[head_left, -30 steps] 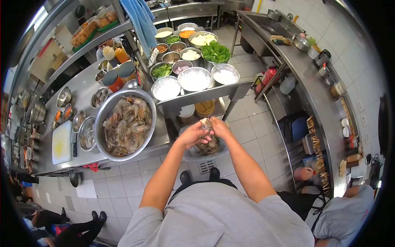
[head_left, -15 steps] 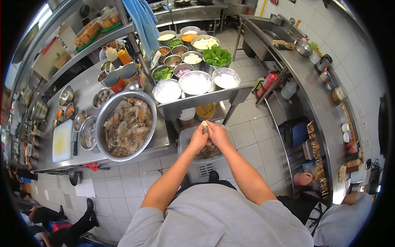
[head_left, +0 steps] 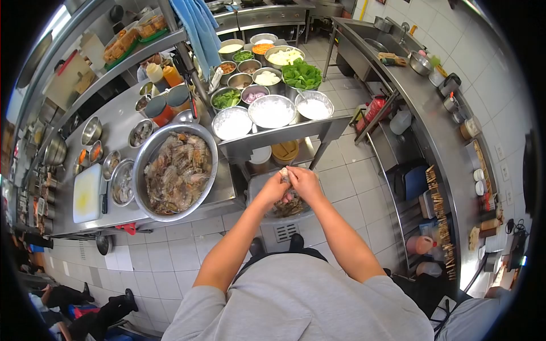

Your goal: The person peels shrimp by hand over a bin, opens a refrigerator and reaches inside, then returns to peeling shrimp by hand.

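- Evidently for steadiness, the white cutting board (head_left: pixel 87 196) lay flat on the steel counter, at nine o'clock from the hands, with its long axis running roughly twelve to six.
- Beside its right edge was a knife (head_left: pixel 104 203), the dark handle toward six o'clock, presumably set there to leave the board's surface free.
- Next came a metal bowl (head_left: pixel 123 183), near the knife and just left of a far larger one.
- That large steel bowl (head_left: pixel 142 156) sat close to the counter's edge, also at nine o'clock, probably to keep its heap of prawns (head_left: pixel 176 173) within easy reach. They pointed every way, sharing no axis.
- Past it, from about ten to one o'clock, stood three bowls of white powder (head_left: pixel 272 111) in a row.
- Together at the centre, the left hand (head_left: pixel 273 191) and right hand (head_left: pixel 305 184) met with their fingertips pinched on a small pale prawn (head_left: pixel 284 171), as it seemed to be. Both gripped it, likely so that one could steady while the other worked.
- Its visible end poked up toward twelve o'clock, suggesting a long axis from twelve to six; fingers hid the remainder.
- Directly beneath was a translucent tub (head_left: pixel 253 190), apparently placed to catch whatever dropped; its brownish contents were too covered to identify.
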{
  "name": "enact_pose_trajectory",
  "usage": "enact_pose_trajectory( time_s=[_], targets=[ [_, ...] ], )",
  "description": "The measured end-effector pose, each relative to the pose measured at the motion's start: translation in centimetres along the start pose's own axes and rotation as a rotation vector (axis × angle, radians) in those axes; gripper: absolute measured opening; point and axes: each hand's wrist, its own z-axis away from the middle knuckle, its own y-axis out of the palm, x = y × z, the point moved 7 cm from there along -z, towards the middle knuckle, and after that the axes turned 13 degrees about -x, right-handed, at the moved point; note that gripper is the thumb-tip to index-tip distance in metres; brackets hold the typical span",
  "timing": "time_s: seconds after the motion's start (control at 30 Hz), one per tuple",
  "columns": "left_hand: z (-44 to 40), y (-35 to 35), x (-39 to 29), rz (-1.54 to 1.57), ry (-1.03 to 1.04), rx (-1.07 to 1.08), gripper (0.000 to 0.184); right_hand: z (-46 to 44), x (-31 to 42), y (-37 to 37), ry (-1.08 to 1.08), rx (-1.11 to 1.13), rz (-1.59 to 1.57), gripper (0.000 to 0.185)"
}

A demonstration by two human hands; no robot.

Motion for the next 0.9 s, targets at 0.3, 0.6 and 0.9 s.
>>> enact_pose_trajectory(
  time_s=[0.3,0.6,0.9],
  targets=[
    [2.3,1.0,-1.3,0.052,0.239,-0.01,0.043,-0.1,-5.5,2.0,0.56,0.122,-0.279,0.017],
    [0.4,0.8,0.7,0.013,0.418,0.07,0.043,1.0,-9.9,4.4,0.611,0.048,-0.193,0.013],
    [1.1,-3.0,-2.6,-0.411,0.603,-0.398,0.062,0.1,-9.2,1.5,0.265,-0.113,0.089,0.017]
  ],
)
